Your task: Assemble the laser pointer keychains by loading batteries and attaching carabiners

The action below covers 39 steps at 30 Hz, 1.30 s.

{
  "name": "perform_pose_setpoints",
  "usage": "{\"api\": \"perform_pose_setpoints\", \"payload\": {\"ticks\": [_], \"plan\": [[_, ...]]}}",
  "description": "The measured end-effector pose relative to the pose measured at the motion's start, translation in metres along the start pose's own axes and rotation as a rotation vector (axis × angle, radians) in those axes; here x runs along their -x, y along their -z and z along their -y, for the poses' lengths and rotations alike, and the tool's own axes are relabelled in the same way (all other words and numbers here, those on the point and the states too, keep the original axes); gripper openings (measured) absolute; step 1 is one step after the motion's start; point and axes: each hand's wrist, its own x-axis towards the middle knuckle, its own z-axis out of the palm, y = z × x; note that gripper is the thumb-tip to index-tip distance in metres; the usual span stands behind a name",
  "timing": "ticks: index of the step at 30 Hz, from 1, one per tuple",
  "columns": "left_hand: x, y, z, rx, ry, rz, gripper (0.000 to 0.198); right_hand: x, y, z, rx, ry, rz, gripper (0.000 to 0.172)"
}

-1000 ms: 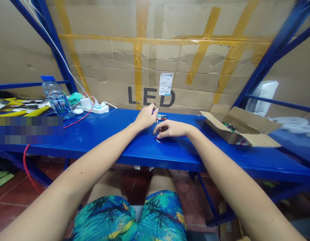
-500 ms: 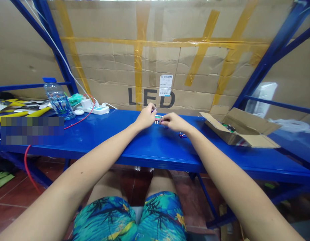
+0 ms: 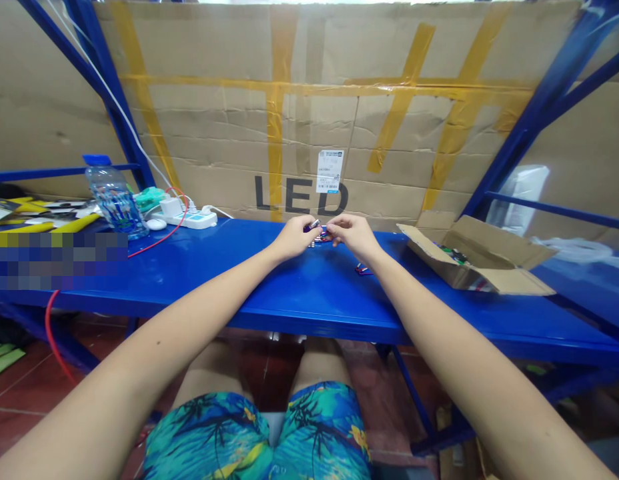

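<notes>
My left hand (image 3: 295, 239) is closed over the back half of the blue table (image 3: 229, 267). Its fingertips pinch a small dark piece with a shiny end (image 3: 313, 225), too small to name. Close on its right, my right hand (image 3: 355, 235) has thumb and fingers pressed together; what they hold, if anything, is too small to make out. Between and under the fingertips lie several small colourful pieces (image 3: 321, 236), partly hidden by the hands. A small red and blue piece (image 3: 362, 270) rests on the table beside my right wrist.
An opened cardboard box (image 3: 482, 270) with small parts inside stands at the right. On the left are a water bottle (image 3: 115, 200), a power strip (image 3: 197, 218) and a red cable (image 3: 157, 245). A large taped cardboard sheet (image 3: 214, 133) backs the table between blue frame posts (image 3: 532, 123).
My right hand has lifted slightly and turned, its fingertips now up beside those of my left. The shiny-ended piece in my left hand shows more clearly.
</notes>
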Motion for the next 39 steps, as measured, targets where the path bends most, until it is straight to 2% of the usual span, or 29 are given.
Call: {"api": "perform_pose_setpoints", "payload": {"ticks": [4, 7, 12, 16, 20, 27, 33, 39], "plan": [[0.002, 0.002, 0.000, -0.088, -0.096, -0.010, 0.022, 0.002, -0.002, 0.001, 0.031, -0.151, 0.129, 0.023], [0.004, 0.002, -0.003, -0.130, -0.125, 0.012, 0.021, 0.003, -0.006, 0.001, 0.002, -0.179, 0.094, 0.022], [0.008, -0.001, -0.007, -0.177, -0.133, 0.051, 0.019, 0.001, -0.012, -0.004, 0.219, -0.059, -0.051, 0.030], [0.009, -0.003, -0.007, -0.177, -0.124, 0.038, 0.021, -0.001, -0.009, -0.009, 0.416, 0.079, -0.083, 0.030], [0.010, -0.005, -0.006, -0.158, -0.122, 0.045, 0.022, -0.004, -0.007, -0.011, 0.522, 0.194, -0.108, 0.023], [0.010, 0.003, -0.016, -0.330, -0.045, 0.044, 0.017, -0.006, -0.003, -0.008, 0.648, 0.263, -0.125, 0.022], [0.013, 0.005, -0.023, -0.576, -0.107, 0.074, 0.022, -0.001, -0.001, -0.005, 0.822, 0.341, -0.094, 0.024], [0.011, 0.005, -0.017, -0.642, -0.154, 0.113, 0.019, 0.003, -0.003, -0.002, 0.978, 0.355, -0.035, 0.022]]}}
